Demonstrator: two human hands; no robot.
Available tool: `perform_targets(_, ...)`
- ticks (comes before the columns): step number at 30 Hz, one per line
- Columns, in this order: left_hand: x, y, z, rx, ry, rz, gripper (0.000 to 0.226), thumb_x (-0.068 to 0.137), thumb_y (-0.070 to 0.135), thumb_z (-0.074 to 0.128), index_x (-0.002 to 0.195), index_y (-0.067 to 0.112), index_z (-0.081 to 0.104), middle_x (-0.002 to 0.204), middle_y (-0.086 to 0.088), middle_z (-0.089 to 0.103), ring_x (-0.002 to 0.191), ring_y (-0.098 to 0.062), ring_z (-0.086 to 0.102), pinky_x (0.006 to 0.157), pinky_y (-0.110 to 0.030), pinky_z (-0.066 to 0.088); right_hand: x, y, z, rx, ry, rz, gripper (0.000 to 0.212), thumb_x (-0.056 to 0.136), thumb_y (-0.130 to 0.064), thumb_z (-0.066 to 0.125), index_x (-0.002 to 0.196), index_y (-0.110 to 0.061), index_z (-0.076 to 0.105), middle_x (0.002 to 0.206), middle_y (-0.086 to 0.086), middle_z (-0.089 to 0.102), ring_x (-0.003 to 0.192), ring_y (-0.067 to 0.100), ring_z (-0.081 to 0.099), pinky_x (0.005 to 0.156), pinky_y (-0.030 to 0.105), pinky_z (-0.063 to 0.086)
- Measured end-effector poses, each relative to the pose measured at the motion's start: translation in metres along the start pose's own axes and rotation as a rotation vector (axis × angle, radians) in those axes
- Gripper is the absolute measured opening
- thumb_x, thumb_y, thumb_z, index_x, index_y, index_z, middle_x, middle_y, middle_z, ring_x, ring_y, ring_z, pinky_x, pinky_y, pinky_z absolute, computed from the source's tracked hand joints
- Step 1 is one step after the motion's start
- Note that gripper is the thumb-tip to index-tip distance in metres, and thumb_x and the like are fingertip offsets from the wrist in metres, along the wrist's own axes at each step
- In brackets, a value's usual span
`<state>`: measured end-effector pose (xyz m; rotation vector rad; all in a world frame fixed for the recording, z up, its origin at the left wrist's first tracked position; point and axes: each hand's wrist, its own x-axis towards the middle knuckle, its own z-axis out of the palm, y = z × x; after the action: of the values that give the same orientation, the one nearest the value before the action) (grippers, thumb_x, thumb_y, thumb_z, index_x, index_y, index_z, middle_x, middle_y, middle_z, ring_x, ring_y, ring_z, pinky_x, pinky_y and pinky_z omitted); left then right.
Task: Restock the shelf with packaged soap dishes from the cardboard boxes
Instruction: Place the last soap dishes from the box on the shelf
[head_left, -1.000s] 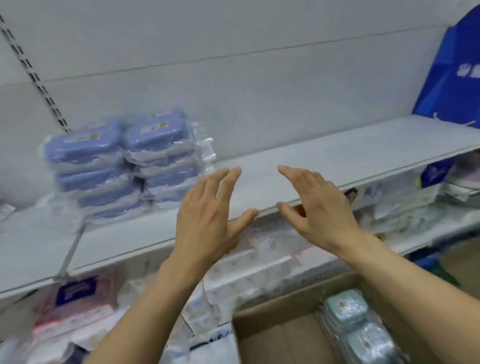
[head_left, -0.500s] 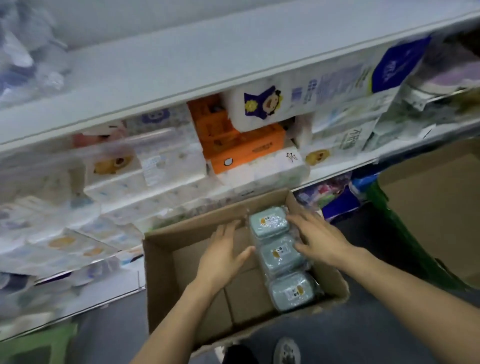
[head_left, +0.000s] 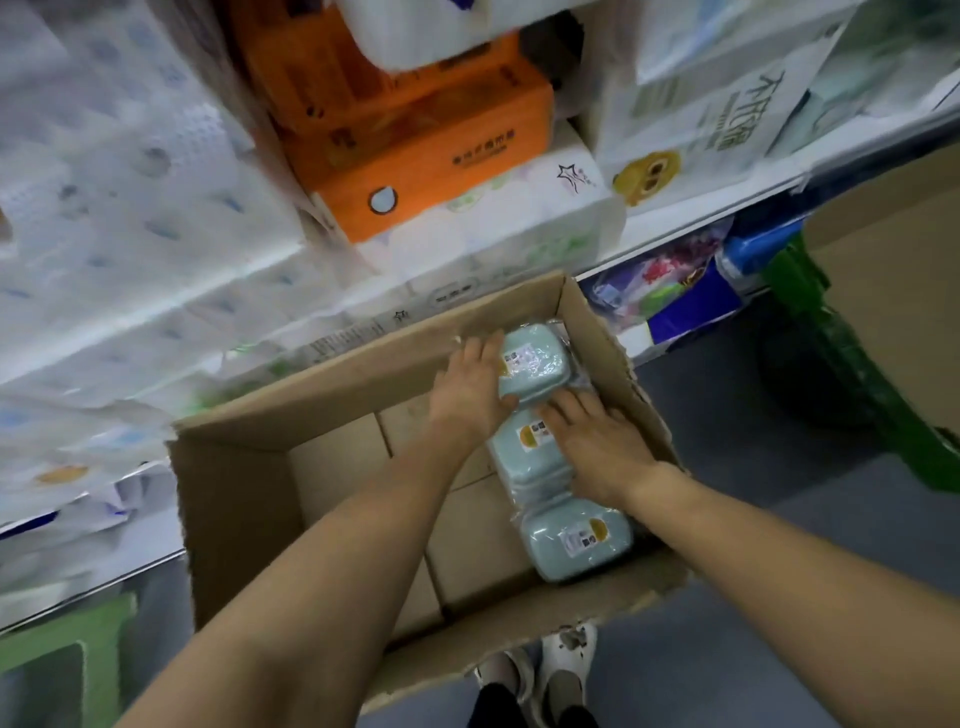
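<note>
An open cardboard box (head_left: 234, 493) stands on the floor in front of me. Three stacks of wrapped pale green soap dishes lie along its right side: far (head_left: 537, 358), middle (head_left: 522, 441) and near (head_left: 576, 540). My left hand (head_left: 467, 395) grips the far pack's left edge, its thumb at the pack's near corner. My right hand (head_left: 597, 444) lies flat on the middle stack with its fingertips at the far pack's near edge. The left half of the box shows bare cardboard.
Shelves behind the box hold white tissue packs (head_left: 130, 218) and orange packs (head_left: 415, 140). A second cardboard box (head_left: 893, 291) and a green frame (head_left: 841, 364) stand to the right. My shoes (head_left: 540, 670) are just below the box.
My view dropped from the upper shelf with blue packs to the box on the floor. Both hands went down into the box and closed in on the far green pack.
</note>
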<state>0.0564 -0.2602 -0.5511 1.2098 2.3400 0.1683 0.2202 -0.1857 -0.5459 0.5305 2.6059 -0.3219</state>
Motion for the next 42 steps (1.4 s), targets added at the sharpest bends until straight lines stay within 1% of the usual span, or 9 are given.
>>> perform_targets(4,0.022,0.001,0.014,0.068,-0.048,-0.024,0.106,0.076,0.044,0.081,0.155,0.019,0.015,0.144,-0.01,0.031,0.138,-0.032,0.029,0.108,-0.048,0.037,0.008,0.0,0.003,-0.125,0.062,-0.025,0.094,0.077,-0.034,0.075,0.149,-0.015,0.018,0.147,0.008,0.026,0.134,0.028,0.027,0.106,0.04,0.032)
perform_targets(7,0.017,-0.001,0.014,0.031,-0.015,0.01,0.105,0.073,0.036,0.084,0.154,0.015,0.019,0.142,-0.012,0.032,0.135,-0.031,0.031,0.11,-0.045,0.036,0.007,0.001,0.0,-0.169,0.069,-0.039,0.083,0.076,-0.035,0.075,0.142,-0.014,0.03,0.139,0.008,0.035,0.13,0.026,0.03,0.105,0.038,0.029)
perform_targets(10,-0.007,-0.014,0.0,-0.03,0.031,0.013,0.102,0.074,0.033,0.083,0.153,0.017,0.021,0.148,-0.01,0.03,0.14,-0.028,0.025,0.115,-0.04,0.03,-0.007,-0.001,-0.014,-0.138,0.053,-0.019,0.085,0.072,-0.034,0.077,0.141,-0.015,0.031,0.138,0.006,0.034,0.13,0.026,0.028,0.105,0.037,0.029)
perform_targets(16,-0.082,-0.034,-0.058,-0.149,0.204,-0.013,0.094,0.069,0.032,0.085,0.147,0.018,0.035,0.138,-0.005,0.043,0.127,-0.026,0.04,0.107,-0.037,0.036,-0.05,-0.007,-0.066,-0.023,0.088,0.007,0.088,0.068,-0.032,0.077,0.141,-0.019,0.03,0.14,0.0,0.033,0.132,0.022,0.027,0.103,0.034,0.032)
perform_targets(22,-0.144,-0.025,-0.151,-0.143,0.334,-0.07,0.094,0.07,0.045,0.078,0.148,0.02,0.032,0.133,-0.004,0.043,0.123,-0.024,0.039,0.097,-0.035,0.041,-0.083,-0.021,-0.148,0.134,0.21,-0.091,0.096,0.068,-0.039,0.076,0.147,-0.016,0.027,0.144,0.001,0.033,0.134,0.019,0.026,0.107,0.032,0.033)
perform_targets(28,-0.19,-0.013,-0.253,-0.116,0.535,0.027,0.094,0.061,0.051,0.074,0.143,0.019,0.04,0.124,-0.004,0.047,0.116,-0.022,0.041,0.091,-0.032,0.041,-0.101,-0.041,-0.235,0.191,0.403,-0.202,0.089,0.064,-0.042,0.073,0.139,-0.019,0.032,0.131,-0.001,0.04,0.122,0.016,0.035,0.094,0.035,0.044)
perform_targets(33,-0.223,-0.012,-0.324,-0.113,0.717,0.064,0.094,0.059,0.058,0.068,0.141,0.022,0.041,0.12,0.001,0.048,0.113,-0.018,0.042,0.09,-0.029,0.038,-0.111,-0.06,-0.301,0.155,0.603,-0.29,0.086,0.064,-0.046,0.071,0.137,-0.022,0.034,0.129,-0.003,0.043,0.118,0.011,0.038,0.085,0.029,0.042)
perform_targets(36,-0.24,-0.017,-0.363,-0.123,0.814,0.074,0.092,0.062,0.054,0.074,0.142,0.021,0.042,0.117,0.003,0.046,0.112,-0.018,0.042,0.089,-0.03,0.04,-0.112,-0.072,-0.336,0.187,0.721,-0.327,0.085,0.063,-0.051,0.067,0.137,-0.022,0.037,0.128,-0.003,0.046,0.117,0.013,0.041,0.091,0.032,0.044)
perform_targets(42,-0.23,-0.036,-0.433,-0.174,0.854,0.037,0.095,0.061,0.055,0.072,0.144,0.02,0.042,0.125,-0.001,0.047,0.119,-0.02,0.042,0.094,-0.024,0.032,-0.103,-0.085,-0.397,0.312,0.996,-0.248,0.086,0.057,-0.054,0.063,0.133,-0.017,0.046,0.111,-0.009,0.044,0.103,0.014,0.038,0.085,0.029,0.036)
